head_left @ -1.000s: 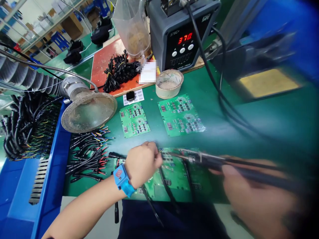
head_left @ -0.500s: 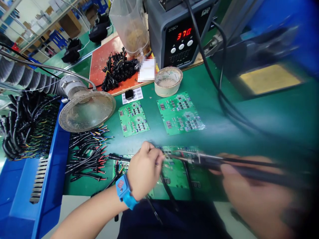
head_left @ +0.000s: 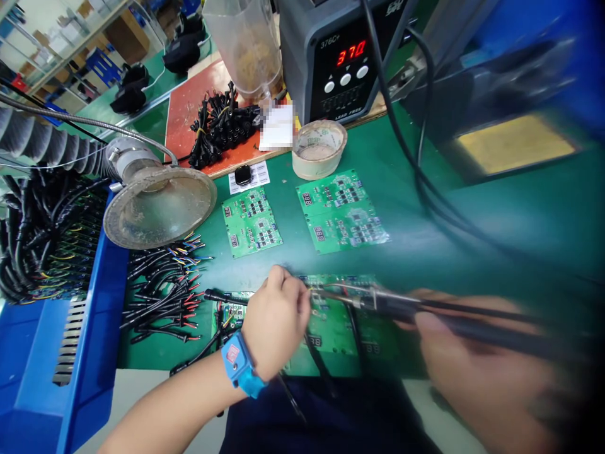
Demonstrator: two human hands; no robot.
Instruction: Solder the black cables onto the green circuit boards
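My left hand point(head_left: 274, 312), with a blue wrist strap point(head_left: 241, 366), is closed in a pinch over a green circuit board point(head_left: 335, 321). Thin wire ends show at its fingertips, and a black cable point(head_left: 317, 359) runs down from below them; the exact grip is hidden. My right hand point(head_left: 482, 366), blurred, is wrapped round a soldering iron point(head_left: 397, 304) with a thin metal feed tube along it. The iron's tip meets the board area right beside my left fingertips. Another black cable point(head_left: 355, 328) crosses the board under the iron.
Two green board panels point(head_left: 253, 222) point(head_left: 343, 211) lie behind. A funnel-shaped fume hood point(head_left: 161, 208) stands left, above loose cables point(head_left: 165, 296) and a blue bin point(head_left: 89, 353). At the back are a soldering station point(head_left: 345, 69) reading 370, a tape roll point(head_left: 319, 151) and bundled cables point(head_left: 222, 126).
The camera view has shifted slightly, with the bench items a little higher in the picture. Both hands and the soldering iron stay in nearly the same place over the board.
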